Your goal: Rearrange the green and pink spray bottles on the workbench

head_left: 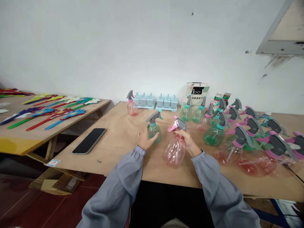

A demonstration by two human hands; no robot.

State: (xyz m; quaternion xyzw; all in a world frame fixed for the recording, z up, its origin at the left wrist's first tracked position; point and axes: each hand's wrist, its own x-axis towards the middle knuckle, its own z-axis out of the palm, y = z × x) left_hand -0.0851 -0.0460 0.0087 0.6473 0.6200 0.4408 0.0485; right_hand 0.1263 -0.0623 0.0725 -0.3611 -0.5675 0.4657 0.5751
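My left hand (145,138) is wrapped round the body of a green spray bottle (155,130) with a grey and teal trigger head, upright on the wooden table (114,139). In my right hand (188,141) is a pink spray bottle (174,153), gripped at the neck below its grey and pink head. That bottle is slightly tilted; I cannot tell whether its base touches the tabletop. Another pink spray bottle (132,108) stands alone at the back. To the right, several pink and green spray bottles (214,134) are crowded together.
A phone (89,141) lies at the table's left. Two light-blue popsicle molds (145,102) and a printed box (195,95) stand along the wall. On the neighbouring table (14,133) lie colourful hand-shaped sticks (64,118). A gap separates the tables near the front.
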